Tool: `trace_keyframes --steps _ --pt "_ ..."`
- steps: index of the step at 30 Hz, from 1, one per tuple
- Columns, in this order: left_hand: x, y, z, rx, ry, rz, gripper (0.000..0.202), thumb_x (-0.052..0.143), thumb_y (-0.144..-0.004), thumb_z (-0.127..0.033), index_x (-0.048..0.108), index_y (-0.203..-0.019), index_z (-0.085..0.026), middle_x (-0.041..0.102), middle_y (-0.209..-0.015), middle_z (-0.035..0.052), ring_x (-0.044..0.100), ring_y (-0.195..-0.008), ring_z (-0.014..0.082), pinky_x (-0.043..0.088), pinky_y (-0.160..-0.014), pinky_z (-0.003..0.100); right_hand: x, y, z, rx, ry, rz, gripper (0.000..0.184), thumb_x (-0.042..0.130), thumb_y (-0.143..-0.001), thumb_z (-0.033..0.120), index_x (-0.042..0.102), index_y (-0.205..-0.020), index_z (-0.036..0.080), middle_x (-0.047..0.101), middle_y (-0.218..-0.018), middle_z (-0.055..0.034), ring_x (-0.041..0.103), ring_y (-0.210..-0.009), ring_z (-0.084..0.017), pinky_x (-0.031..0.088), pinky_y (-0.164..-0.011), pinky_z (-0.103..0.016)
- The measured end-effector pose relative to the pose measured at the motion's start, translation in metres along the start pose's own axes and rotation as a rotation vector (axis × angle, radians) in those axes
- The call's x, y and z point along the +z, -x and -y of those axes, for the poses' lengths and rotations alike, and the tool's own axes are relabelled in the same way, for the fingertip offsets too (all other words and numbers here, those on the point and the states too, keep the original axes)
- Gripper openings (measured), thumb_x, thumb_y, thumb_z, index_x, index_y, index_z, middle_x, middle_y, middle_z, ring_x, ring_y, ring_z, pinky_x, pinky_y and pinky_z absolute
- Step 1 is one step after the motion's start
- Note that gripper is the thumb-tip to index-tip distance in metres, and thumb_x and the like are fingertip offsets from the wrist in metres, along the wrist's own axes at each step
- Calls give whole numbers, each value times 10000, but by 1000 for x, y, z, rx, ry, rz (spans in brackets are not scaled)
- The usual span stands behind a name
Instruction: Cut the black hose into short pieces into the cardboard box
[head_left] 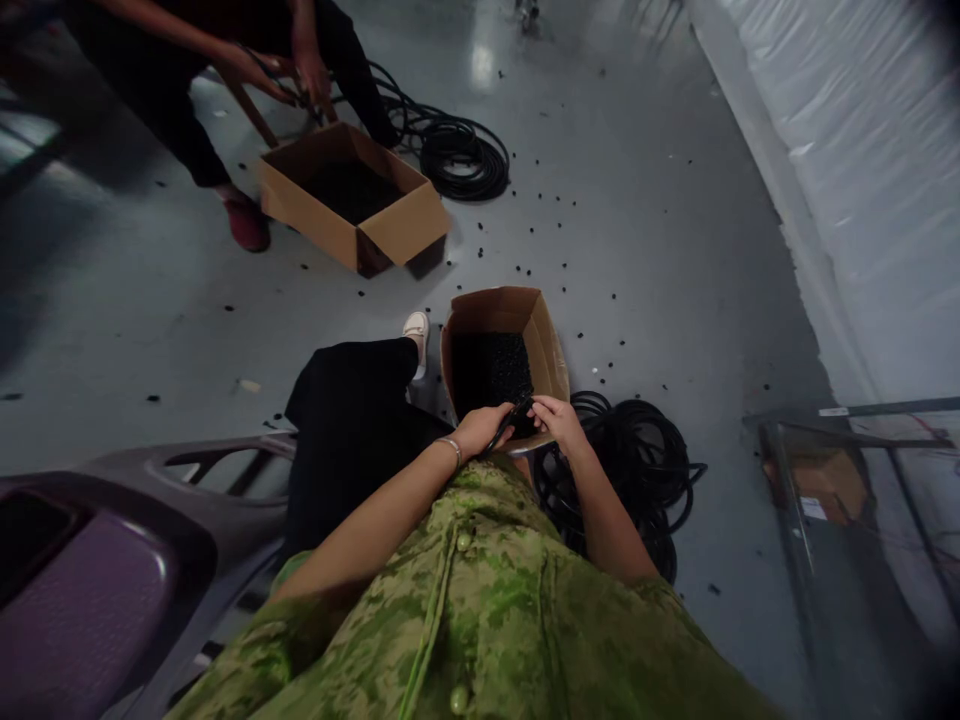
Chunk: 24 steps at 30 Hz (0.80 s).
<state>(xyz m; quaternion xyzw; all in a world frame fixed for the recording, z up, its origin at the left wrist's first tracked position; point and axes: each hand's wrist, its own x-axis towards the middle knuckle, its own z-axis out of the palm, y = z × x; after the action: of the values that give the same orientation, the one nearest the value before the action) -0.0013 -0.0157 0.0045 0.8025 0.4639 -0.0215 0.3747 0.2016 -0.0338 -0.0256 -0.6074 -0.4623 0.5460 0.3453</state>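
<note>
My left hand (482, 430) is closed around a slim black object (513, 418), whose kind I cannot tell for sure. My right hand (553, 415) is closed in a pinch at the far end of that object; what lies between its fingertips is too small and dark to make out. Both hands are close together above the near rim of an open cardboard box (553, 350). Many small black pieces (506, 365) fill the bottom of this box. Beside my right forearm, a loose coil of black hose (637, 450) lies on the floor.
Across from me, a seated person's hands (289, 75) work above another cardboard box (315, 215) holding dark pieces. A second black coil (465, 160) lies beside it. Small black bits dot the grey floor (645, 240). A purple-grey chair (97, 590) stands left, a metal frame (784, 470) right.
</note>
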Motion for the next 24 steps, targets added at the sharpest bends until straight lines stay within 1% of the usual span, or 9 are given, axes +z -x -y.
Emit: trace_keyframes --steps 3,6,10,13,19,24 --pt "-2 1 -1 -2 -23 4 362 498 -928 -329 553 -1269 -222 747 -1041 67 702 -915 205 476 -757 250 0 -1 -1 -6 24 0 418 617 -806 456 716 -1069 147 695 -791 -44 533 -574 -106 393 -480 -206" --pt "-4 1 -3 -12 -52 6 346 492 -934 -334 562 -1254 -220 749 -1032 73 704 -904 207 478 -750 250 -2 -3 -1 -34 104 6 407 594 -827 445 725 -1085 158 716 -805 -49 558 -581 -117 420 -494 -215" --pt "-5 2 -5 -28 -81 7 340 477 -947 -327 574 -1247 -200 747 -1028 100 712 -910 227 489 -765 274 -7 -7 -1 -124 266 16 381 569 -860 429 742 -1068 161 739 -804 -50 597 -583 -130 493 -591 -255" --pt "-6 2 -6 -32 -119 5 350 452 -960 -343 588 -1238 -179 744 -1015 126 716 -913 251 498 -768 299 -11 -12 0 -179 369 20 364 560 -877 409 750 -1059 158 752 -816 -54 616 -575 -136 524 -660 -278" --pt "-11 3 -11 -48 -178 -5 363 418 -963 -333 637 -1178 -139 739 -1013 175 716 -931 295 502 -763 339 -18 -22 4 -213 489 40 353 532 -911 388 753 -1065 160 762 -821 -52 649 -584 -147 533 -675 -274" --pt "-13 2 -12 -65 -183 -35 352 404 -965 -330 650 -1127 -137 742 -998 175 719 -922 296 494 -747 336 -15 -29 5 -215 519 52 349 508 -932 390 746 -1059 169 757 -809 -45 657 -597 -145 533 -683 -270"
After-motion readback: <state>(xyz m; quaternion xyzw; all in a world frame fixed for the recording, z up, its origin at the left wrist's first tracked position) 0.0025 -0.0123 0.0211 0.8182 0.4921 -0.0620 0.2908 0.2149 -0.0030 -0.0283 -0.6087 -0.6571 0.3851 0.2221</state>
